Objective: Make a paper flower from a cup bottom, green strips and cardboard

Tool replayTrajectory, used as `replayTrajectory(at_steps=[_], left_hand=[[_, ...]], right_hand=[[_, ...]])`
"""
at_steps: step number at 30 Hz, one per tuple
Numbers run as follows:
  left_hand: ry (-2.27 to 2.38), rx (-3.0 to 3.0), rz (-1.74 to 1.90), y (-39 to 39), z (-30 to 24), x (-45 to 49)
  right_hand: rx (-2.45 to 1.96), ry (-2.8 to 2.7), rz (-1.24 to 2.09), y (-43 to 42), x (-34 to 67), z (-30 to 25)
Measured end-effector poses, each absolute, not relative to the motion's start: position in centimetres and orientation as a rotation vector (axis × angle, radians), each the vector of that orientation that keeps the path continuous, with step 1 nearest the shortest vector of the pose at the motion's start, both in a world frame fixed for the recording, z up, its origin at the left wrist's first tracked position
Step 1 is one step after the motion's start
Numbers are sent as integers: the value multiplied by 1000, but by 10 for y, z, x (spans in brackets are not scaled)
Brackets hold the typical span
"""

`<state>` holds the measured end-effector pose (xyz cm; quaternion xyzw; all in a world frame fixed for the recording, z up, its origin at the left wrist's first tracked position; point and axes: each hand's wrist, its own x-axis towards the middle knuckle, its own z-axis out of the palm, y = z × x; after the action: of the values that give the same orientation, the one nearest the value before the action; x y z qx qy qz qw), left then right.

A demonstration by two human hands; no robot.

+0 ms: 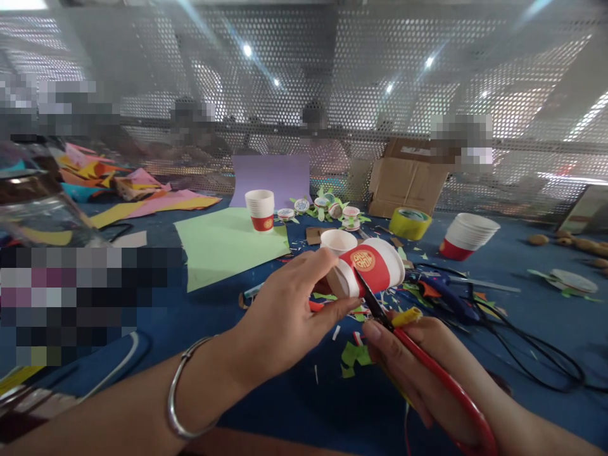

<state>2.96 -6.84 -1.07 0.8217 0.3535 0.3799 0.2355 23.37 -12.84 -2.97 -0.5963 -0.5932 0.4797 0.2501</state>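
My left hand (285, 313) is closed round the base of a white paper cup with a red band (375, 266), holding it on its side just above the blue table. My right hand (427, 367) grips red-handled scissors (427, 364), whose dark blades point up and touch the cup's red band near its base. A silver bangle circles my left wrist. Small paper scraps in green, red and white lie on the table under both hands.
A green paper sheet (228, 244), an upright cup (259, 210), a stack of cups (468, 235), yellow tape (409, 223), small decorated cup pieces (332, 209), a cardboard box (408, 180), coloured paper at the far left and black cables (532, 342) at the right lie on the blue table (546, 278). A perforated metal screen stands behind.
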Motion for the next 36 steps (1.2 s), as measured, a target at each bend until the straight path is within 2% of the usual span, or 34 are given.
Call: replayTrajectory(at_steps=[6, 12, 19, 26, 29, 36], left_hand=[[969, 2449, 1051, -69, -11, 28], [995, 2475, 1002, -73, -10, 29], [873, 1725, 1011, -68, -13, 35], [807, 1187, 930, -66, -10, 43], [761, 1123, 900, -66, -9, 43], [784, 1355, 1137, -67, -9, 38]], right_hand=[[-1616, -1722, 1149, -126, 235, -33], [-1598, -1712, 1211, -129, 235, -38], [-1668, -1547, 1240, -132, 230, -19], [-1630, -1656, 1155, -129, 232, -18], [-1594, -1687, 1148, -128, 232, -19], [-1563, -1753, 1050, -130, 232, -12]])
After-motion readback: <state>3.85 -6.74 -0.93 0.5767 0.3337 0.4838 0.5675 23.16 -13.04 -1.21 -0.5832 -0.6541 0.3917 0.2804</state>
